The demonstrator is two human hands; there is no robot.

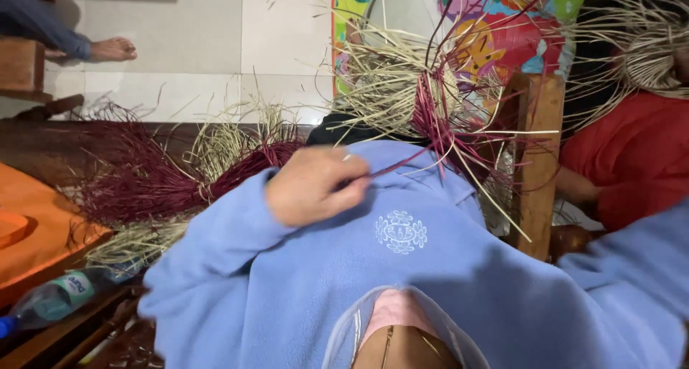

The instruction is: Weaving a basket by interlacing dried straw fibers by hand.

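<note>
My left hand point(316, 184) is closed in front of my light blue sweatshirt point(402, 268), pinching a thin maroon straw strand point(393, 166). The strand runs up and to the right into a partly woven piece of natural and maroon straw point(410, 89), whose loose ends stick out in all directions. Of my right arm only the blue sleeve point(631, 268) shows at the lower right. The right hand itself is out of sight.
A bundle of maroon and pale straw point(179, 175) lies on the floor at left, beside an orange object point(36, 225) and a plastic bottle point(50, 297). A wooden post point(538, 161) stands at right. A person in red point(631, 153) holds other straw work point(646, 53). Someone's bare foot point(111, 49) rests at top left.
</note>
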